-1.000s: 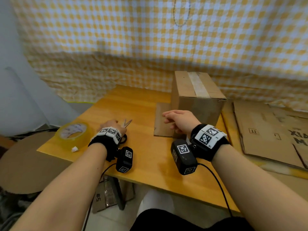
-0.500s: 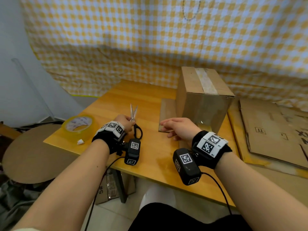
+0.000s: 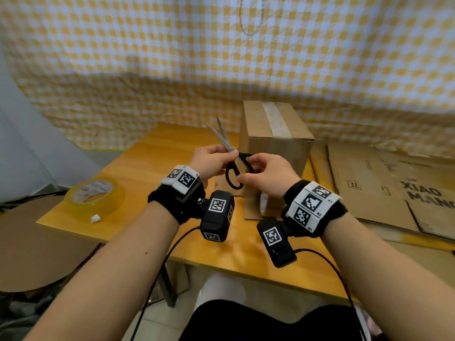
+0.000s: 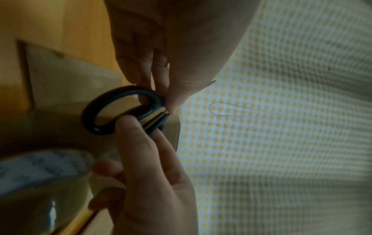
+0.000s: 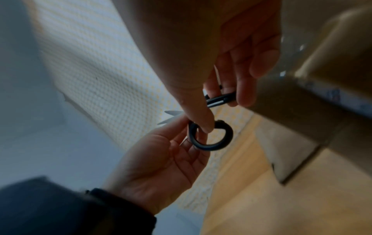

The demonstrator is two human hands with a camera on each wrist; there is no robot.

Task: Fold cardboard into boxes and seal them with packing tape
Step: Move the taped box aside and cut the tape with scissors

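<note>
The right hand (image 3: 267,175) hides part of the scissors' (image 3: 230,156) handles.

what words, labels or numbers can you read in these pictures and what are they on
"XIAO" above "MAN", cut off by the frame edge: flat cardboard sheet, right of the table.
"R2": right wristband, by its square code tags; the other small marks are too small to read.
Printing on the tape roll: blurred, unreadable.
Small box symbols on the cardboard sheet: signs, no legible words.
Taped box: no text visible.

behind my wooden table (image 3: 138,168) i see a yellow and white checked cloth (image 3: 172,57) hanging as a wall. a thin cord loop (image 3: 251,18) hangs on it. a round brown board (image 3: 29,247) stands left, lower.
</note>
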